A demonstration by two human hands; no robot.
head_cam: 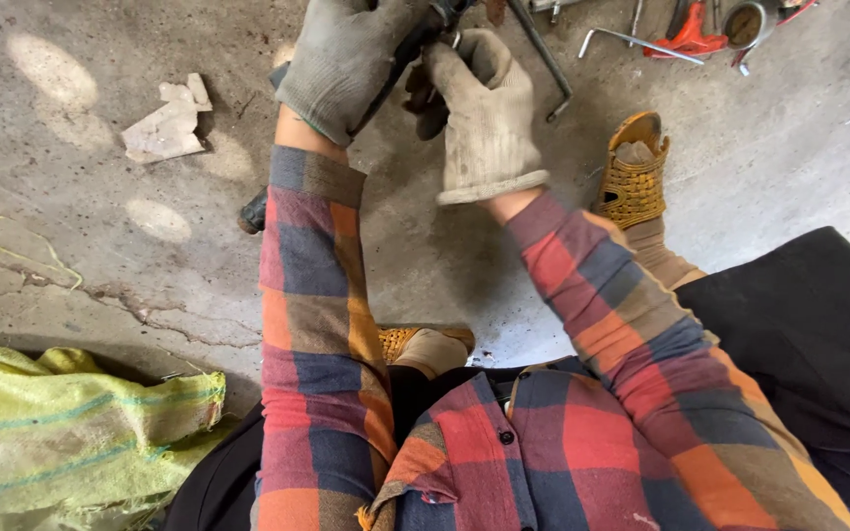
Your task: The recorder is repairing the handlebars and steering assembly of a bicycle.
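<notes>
With the gloved left hand (341,59) clamped round the dark bar (395,64), the gloved right hand (484,108), pinching its upper end, should brace steadily.

We see a concrete floor (425,256), stained and cracked. At nine o'clock a thin yellow cord (22,251) lies looped on it, and at ten o'clock a torn scrap of pale cardboard (164,126). Toward seven o'clock a yellow woven sack (61,433) lies crumpled. At one o'clock we find a bent metal hex key (632,39), a red-handled tool (689,31) just beside it, and a small round tin (745,22). A woven yellow sandal (634,177) rests nearer two o'clock.
</notes>
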